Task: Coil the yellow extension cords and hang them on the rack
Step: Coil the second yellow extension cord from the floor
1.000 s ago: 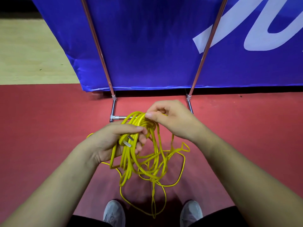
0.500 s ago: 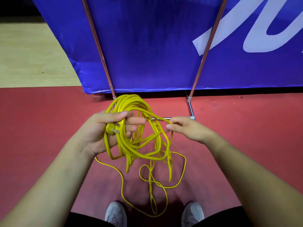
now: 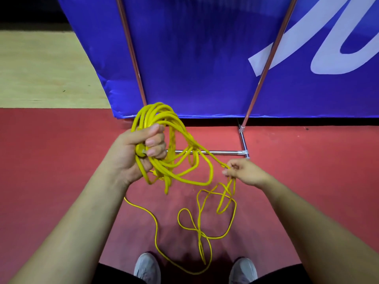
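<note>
My left hand point(image 3: 141, 149) grips a bundle of loops of the yellow extension cord point(image 3: 164, 119), with its plug tucked under the fingers. Out to the right and lower, my right hand point(image 3: 242, 172) pinches a strand of the same cord, stretched from the bundle. Loose tangled cord point(image 3: 205, 232) trails over the red floor between my feet. The rack point(image 3: 215, 152) stands just ahead: a chrome bottom bar and two slanted uprights.
A blue banner point(image 3: 205, 58) with white lettering stands behind the rack's poles. Red floor point(image 3: 41, 160) spreads left and right, with pale wood flooring point(image 3: 41, 68) at the far left. My grey shoes point(image 3: 147, 267) are at the bottom edge.
My right hand has moved right and down, away from the bundle, drawing a strand out. The left hand has closed tighter on the loops and risen slightly.
</note>
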`<act>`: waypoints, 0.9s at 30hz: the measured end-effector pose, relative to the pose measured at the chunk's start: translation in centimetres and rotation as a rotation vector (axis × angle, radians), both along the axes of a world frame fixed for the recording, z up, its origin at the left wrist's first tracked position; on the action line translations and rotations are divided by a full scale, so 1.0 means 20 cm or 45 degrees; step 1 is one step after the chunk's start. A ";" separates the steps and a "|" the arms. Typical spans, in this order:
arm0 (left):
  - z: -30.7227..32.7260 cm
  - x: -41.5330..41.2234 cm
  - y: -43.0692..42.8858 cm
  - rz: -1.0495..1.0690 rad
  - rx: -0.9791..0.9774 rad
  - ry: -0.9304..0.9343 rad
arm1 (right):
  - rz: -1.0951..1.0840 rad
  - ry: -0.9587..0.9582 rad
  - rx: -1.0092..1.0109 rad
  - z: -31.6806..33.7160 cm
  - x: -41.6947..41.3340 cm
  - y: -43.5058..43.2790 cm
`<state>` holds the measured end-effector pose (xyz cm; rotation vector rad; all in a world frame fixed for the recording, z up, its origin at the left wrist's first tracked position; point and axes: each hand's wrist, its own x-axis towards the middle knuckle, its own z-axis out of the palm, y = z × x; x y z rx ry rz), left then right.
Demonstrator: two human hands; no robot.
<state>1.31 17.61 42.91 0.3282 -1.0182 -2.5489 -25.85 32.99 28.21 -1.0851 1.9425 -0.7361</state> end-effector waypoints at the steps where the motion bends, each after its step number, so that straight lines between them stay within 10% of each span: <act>1: -0.01 0.00 -0.01 0.028 -0.001 -0.020 | -0.015 0.002 0.024 -0.01 0.00 0.01; 8: 0.00 0.02 -0.06 0.327 -0.108 -0.374 | -0.463 -0.581 -0.619 0.35 0.14 -0.09; 12: -0.03 -0.01 -0.02 0.293 -0.258 -0.526 | -0.380 -0.101 -0.584 0.43 0.17 -0.08; 18: -0.06 -0.01 -0.03 0.233 -0.140 -0.472 | -0.413 -0.442 -0.605 0.47 0.18 -0.08; 27: -0.03 -0.01 -0.04 0.188 0.039 -0.330 | -0.377 0.123 -0.395 0.29 0.08 -0.08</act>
